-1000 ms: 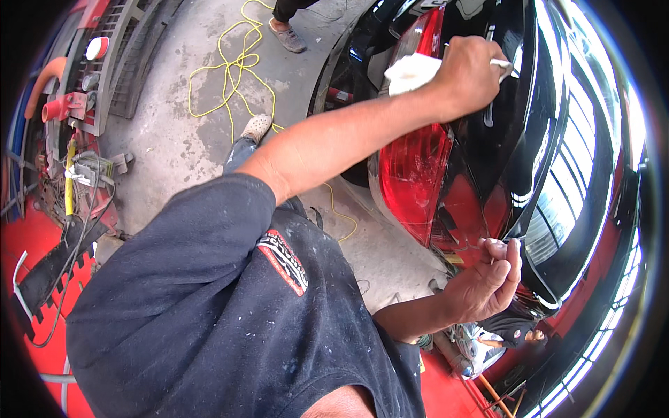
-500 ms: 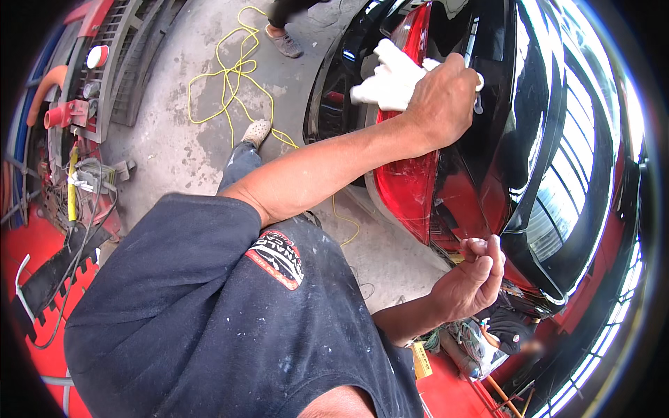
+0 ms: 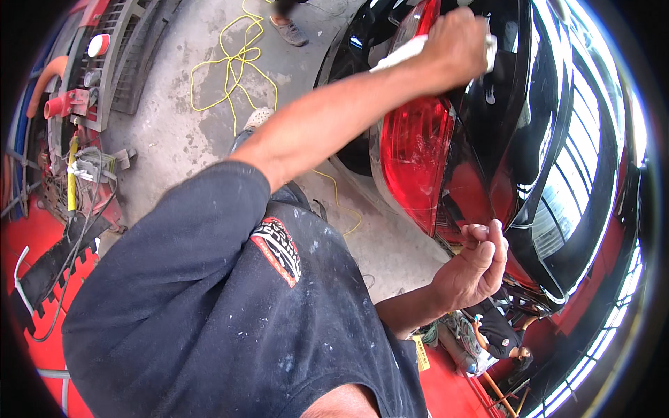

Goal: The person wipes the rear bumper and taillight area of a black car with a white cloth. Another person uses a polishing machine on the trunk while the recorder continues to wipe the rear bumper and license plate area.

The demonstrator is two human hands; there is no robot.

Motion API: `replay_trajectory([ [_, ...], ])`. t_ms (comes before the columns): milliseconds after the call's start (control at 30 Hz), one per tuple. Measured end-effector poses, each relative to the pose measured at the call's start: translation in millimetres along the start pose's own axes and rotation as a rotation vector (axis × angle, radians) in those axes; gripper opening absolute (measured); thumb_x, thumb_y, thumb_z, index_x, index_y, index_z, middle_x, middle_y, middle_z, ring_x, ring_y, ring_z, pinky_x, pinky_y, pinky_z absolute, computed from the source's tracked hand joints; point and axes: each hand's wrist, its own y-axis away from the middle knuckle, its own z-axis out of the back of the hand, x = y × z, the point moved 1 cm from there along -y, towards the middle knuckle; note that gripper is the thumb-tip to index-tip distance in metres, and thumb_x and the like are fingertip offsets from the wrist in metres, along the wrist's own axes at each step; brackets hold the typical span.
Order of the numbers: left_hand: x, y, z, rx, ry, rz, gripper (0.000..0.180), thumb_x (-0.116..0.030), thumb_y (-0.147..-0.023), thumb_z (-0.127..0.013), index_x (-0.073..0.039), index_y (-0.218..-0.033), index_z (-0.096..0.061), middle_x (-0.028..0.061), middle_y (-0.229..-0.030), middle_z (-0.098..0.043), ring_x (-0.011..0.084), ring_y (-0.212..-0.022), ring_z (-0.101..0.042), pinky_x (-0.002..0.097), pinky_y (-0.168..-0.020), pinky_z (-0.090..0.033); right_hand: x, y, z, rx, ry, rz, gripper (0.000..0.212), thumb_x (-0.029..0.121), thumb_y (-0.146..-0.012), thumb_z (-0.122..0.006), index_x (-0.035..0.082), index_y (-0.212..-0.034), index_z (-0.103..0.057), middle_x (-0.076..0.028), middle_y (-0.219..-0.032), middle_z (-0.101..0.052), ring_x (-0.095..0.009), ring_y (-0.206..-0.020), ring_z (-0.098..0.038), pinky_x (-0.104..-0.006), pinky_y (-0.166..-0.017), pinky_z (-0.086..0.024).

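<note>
My left hand (image 3: 456,52) is closed round a crumpled white cloth (image 3: 403,54) and is blurred by motion. It is at the upper part of a red tail light (image 3: 417,157) on a glossy black car (image 3: 505,139); whether the cloth presses on the surface I cannot tell. Parts of the cloth stick out on both sides of the fist. Lower down, my right hand (image 3: 477,268) hangs near the bottom end of the tail light, palm turned up. Its thumb and fingertips are drawn together in a pinch, and anything between them is too small to make out.
A yellow cord (image 3: 242,54) lies in loops on the concrete floor (image 3: 164,132). Grille-like car parts (image 3: 129,76) and a cluttered stand are at the left. A co-worker in dark clothes (image 3: 498,333) is at the lower right; another person's shoe (image 3: 291,33) shows at the top.
My left hand has moved farther up along the car with the cloth, showing more of the tail light. My right hand has barely shifted. The co-worker at lower right has changed posture.
</note>
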Motion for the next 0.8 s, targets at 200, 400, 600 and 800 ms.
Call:
replay_trajectory([
  [200,-20.1,-7.7,25.7,-0.226,0.502,0.088,0.021,-0.015,-0.09,-0.062,0.002,-0.082,-0.07,0.0249,-0.085,-0.067,0.042,-0.082,-0.066,0.05,-0.074,-0.051,-12.5,15.2,10.8,0.053,0.021,-0.028,0.031,0.013,-0.103,-0.057,-0.009,-0.124,-0.064,-0.014,-0.099,-0.066,-0.02,-0.09,-0.063,-0.0337,-0.08,-0.056],
  [400,-64.9,82.2,9.4,-0.184,0.417,0.038,0.015,0.0,-0.08,-0.066,0.0,-0.095,-0.067,0.0179,-0.089,-0.058,0.0388,-0.085,-0.062,0.0459,-0.076,-0.05,-17.4,23.9,15.3,0.114,0.011,-0.022,0.031,0.013,-0.104,-0.057,-0.009,-0.125,-0.064,-0.014,-0.102,-0.066,-0.019,-0.09,-0.065,-0.0321,-0.078,-0.057],
  [600,-76.0,103.1,0.4,-0.151,0.16,-0.187,0.006,0.001,-0.077,-0.067,-0.002,-0.081,-0.064,0.0112,-0.083,-0.061,0.0296,-0.078,-0.064,0.0395,-0.067,-0.054,-22.0,27.2,13.3,0.105,0.016,-0.065,0.029,0.012,-0.099,-0.063,-0.008,-0.119,-0.067,-0.012,-0.093,-0.065,-0.02,-0.083,-0.062,-0.0331,-0.078,-0.054],
  [800,-38.4,62.6,0.2,-0.28,0.251,-0.092,0.009,-0.003,-0.082,-0.068,-0.005,-0.089,-0.073,0.0099,-0.084,-0.067,0.0293,-0.083,-0.068,0.038,-0.069,-0.055,-24.3,17.7,8.7,0.16,-0.005,-0.014,0.029,0.013,-0.1,-0.062,-0.008,-0.119,-0.067,-0.012,-0.095,-0.065,-0.019,-0.084,-0.063,-0.031,-0.075,-0.054],
])
